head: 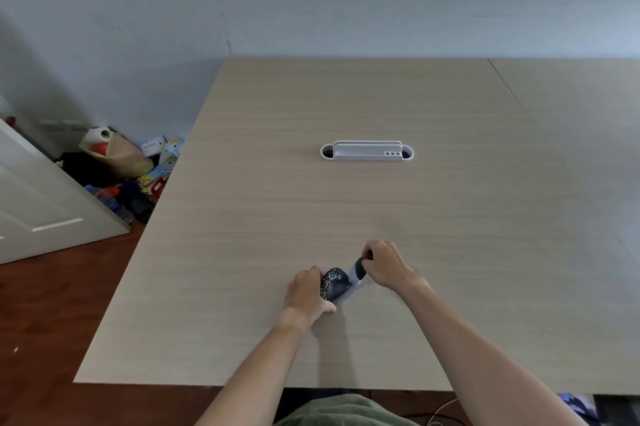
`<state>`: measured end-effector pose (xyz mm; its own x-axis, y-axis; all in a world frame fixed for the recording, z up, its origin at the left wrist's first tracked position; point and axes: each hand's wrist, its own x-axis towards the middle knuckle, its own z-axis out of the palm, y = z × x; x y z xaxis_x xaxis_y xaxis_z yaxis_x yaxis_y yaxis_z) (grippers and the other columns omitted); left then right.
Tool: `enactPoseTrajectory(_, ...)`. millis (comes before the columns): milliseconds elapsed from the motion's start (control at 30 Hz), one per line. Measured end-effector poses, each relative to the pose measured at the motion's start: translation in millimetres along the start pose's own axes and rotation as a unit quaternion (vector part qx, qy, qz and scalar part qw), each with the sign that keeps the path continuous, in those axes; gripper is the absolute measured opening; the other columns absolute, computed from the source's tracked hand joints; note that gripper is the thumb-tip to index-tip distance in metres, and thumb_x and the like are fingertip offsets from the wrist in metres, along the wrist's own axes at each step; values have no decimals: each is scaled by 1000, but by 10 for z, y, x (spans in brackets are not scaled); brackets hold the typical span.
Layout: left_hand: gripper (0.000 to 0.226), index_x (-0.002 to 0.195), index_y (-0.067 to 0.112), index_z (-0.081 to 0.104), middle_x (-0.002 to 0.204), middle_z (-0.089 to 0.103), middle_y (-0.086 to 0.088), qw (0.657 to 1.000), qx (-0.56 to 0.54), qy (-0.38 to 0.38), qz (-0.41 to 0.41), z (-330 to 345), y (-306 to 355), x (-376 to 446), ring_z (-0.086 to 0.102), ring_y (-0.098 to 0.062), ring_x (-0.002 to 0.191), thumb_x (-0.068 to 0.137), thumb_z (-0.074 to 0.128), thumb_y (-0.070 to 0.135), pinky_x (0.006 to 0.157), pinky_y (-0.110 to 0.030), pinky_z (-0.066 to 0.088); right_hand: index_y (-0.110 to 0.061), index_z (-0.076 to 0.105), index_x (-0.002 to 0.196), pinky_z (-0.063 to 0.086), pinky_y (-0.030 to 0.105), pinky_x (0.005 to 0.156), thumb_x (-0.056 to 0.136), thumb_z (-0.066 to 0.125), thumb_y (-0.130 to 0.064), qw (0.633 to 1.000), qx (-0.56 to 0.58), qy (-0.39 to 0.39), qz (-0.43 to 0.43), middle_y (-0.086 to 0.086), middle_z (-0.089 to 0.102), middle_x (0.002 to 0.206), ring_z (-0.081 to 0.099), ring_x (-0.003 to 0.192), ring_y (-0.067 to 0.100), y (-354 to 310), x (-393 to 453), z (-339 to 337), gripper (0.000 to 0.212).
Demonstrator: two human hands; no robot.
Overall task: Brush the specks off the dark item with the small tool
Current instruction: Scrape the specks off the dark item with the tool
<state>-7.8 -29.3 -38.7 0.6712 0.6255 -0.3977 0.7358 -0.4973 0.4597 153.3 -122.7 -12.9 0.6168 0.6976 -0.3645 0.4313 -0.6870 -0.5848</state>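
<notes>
1. Dark rounded item (pixel 335 283), black and glossy with white specks scattered over its left and upper side, lies on the pale wood-grain table (pixel 346 204), near the table's front edge and well apart from the white oblong desk organiser (pixel 367 151).
2. That organiser sits farther back on the table; it has a round well at each end, a long raised slot between them and three small holes near its right end. Whether anything sits in the wells cannot be told.
3. Small brush (pixel 358 272), with a dark handle and pale bristles, touches the right edge of the dark item, its bristles pointing down and left onto it.
4. Between the dark item and the organiser the table shows only bare wood grain.
5. Off the table's left edge, on the reddish-brown floor (pixel 52 321), stand a tan bag (pixel 117 152), dark bundles and some coloured packets against the grey wall; a white panelled door (pixel 38 204) leans in from the left.
6. Left hand (pixel 306 295) is curled round the left side of the dark item, thumb along its near edge, steadying it on the table.
7. Right hand (pixel 384 266) is closed round the brush handle, knuckles up, just to the right of the dark item.
8. Both bare forearms reach in from the front edge of the table, converging on the item.
</notes>
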Motion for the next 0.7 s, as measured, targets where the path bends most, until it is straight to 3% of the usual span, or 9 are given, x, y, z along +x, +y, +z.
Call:
enactPoseTrajectory(133, 64, 106, 10, 53, 110, 64, -8, 1000, 5, 0, 1, -2, 2, -5, 59, -30, 104, 58, 87, 35, 86, -38, 49, -8, 73, 80, 38, 18, 56, 75, 61, -5, 997, 78, 20, -6, 0, 64, 75, 54, 71, 13, -95, -26, 6, 14)
enactPoseTrajectory(233, 64, 107, 11, 54, 110, 64, -8, 1000, 4, -2, 1, -5, -4, -8, 59, -30, 104, 58, 87, 34, 87, -38, 50, -6, 71, 87, 42, 25, 64, 78, 59, -6, 999, 26, -26, -21, 3, 65, 82, 57, 78, 17, -98, -44, 70, 15)
enactPoseTrajectory(333, 64, 108, 12, 55, 110, 65, -7, 1000, -4, 0, 1, -1, -11, -2, 60, -29, 104, 57, 87, 34, 86, -37, 50, -8, 64, 83, 49, 37, 71, 74, 48, -4, 1000, -14, 15, -4, 9, 65, 89, 59, 86, 31, -44, -34, 84, 18)
enactPoseTrajectory(433, 65, 107, 12, 55, 110, 65, -8, 1000, -4, 2, 2, -1, -4, 2, 59, -29, 104, 57, 87, 35, 86, -37, 50, -8, 65, 80, 45, 33, 65, 72, 48, -3, 999, 15, 51, -6, 6, 64, 85, 57, 80, 27, -104, -46, 59, 19)
enactPoseTrajectory(533, 64, 109, 11, 54, 110, 64, -9, 1000, -6, 1, 0, 6, -4, -6, 59, -30, 105, 58, 87, 33, 86, -38, 50, -6, 70, 81, 40, 25, 63, 72, 53, 0, 999, 30, -12, -24, 4, 65, 81, 55, 78, 18, -139, -58, 88, 20)
enactPoseTrajectory(600, 65, 110, 11, 54, 111, 64, -9, 1000, -9, 0, 0, 16, -13, -6, 59, -30, 106, 58, 87, 33, 86, -37, 50, -6, 68, 80, 45, 26, 64, 70, 50, 2, 999, 1, -37, -33, 7, 66, 84, 57, 82, 22, -88, -56, 119, 22)
enactPoseTrajectory(700, 64, 109, 11, 54, 112, 64, -8, 1000, -10, 5, 2, 21, -14, -3, 59, -30, 106, 59, 86, 33, 86, -36, 50, -7, 62, 77, 48, 33, 69, 69, 46, 2, 1000, -12, -2, -28, 6, 60, 85, 57, 84, 28, -21, -57, 97, 21)
